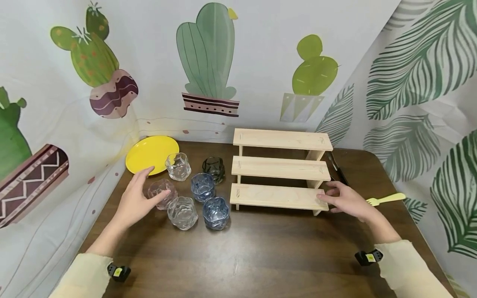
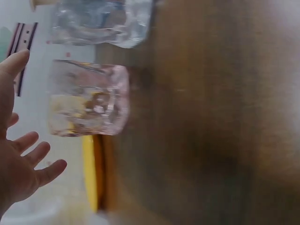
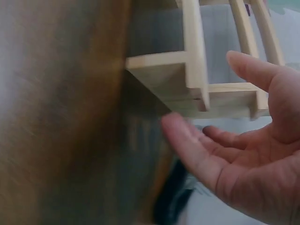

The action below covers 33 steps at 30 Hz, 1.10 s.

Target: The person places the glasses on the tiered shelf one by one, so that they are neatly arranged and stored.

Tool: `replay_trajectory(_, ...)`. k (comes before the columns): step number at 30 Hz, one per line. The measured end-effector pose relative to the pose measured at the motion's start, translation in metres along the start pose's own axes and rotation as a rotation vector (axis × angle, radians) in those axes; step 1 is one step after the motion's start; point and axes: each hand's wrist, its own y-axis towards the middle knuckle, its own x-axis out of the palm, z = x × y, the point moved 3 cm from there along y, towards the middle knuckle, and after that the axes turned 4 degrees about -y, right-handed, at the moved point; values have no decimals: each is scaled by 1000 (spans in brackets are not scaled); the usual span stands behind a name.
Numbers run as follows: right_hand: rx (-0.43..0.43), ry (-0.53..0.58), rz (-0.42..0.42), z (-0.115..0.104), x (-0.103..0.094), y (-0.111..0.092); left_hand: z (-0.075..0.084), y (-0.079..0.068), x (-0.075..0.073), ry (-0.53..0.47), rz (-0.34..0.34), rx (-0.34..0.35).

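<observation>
My left hand (image 1: 139,196) is spread, thumb apart from the fingers, beside a pinkish clear glass (image 1: 162,193). The left wrist view shows a gap between that hand (image 2: 23,164) and the pink glass (image 2: 89,98). Close by stand a clear glass (image 1: 182,213), another clear glass (image 1: 178,167), two blue glasses (image 1: 216,213) and a dark glass (image 1: 213,169). My right hand (image 1: 346,200) is at the right end of the lowest step of a three-tier wooden shelf (image 1: 277,196). Its fingers look loosely bent; contact with the wood is unclear.
A yellow plate (image 1: 150,151) lies at the back left, behind the glasses. Right of the shelf are a black-handled brush-like tool (image 1: 337,167) and a pale yellow fork (image 1: 387,199). A printed cloth (image 1: 257,62) hangs behind the brown table (image 1: 238,256).
</observation>
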Motion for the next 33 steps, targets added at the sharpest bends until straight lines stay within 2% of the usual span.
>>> replay_trajectory(4, -6, 181, -30, 7, 8, 3, -14, -6, 9, -119, -24, -71)
replay_trajectory(9, -19, 305, -57, 10, 11, 4, -26, -12, 19, -209, -47, -118)
replay_trajectory(14, -2, 373, -78, 14, 12, 5, -33, -17, 28, -269, -52, -97)
replay_trajectory(16, 3, 396, -88, 16, 12, 6, -29, -19, 27, -289, -42, -89)
replay_trajectory(21, 3, 437, -106, 19, 12, 6, -31, -21, 28, -310, -15, -116)
replay_trajectory(22, 4, 442, -108, 20, 12, 6, -38, -21, 31, -310, -14, -123)
replay_trajectory(33, 25, 482, -129, 23, 9, 6, -36, -20, 30, -358, -28, -195)
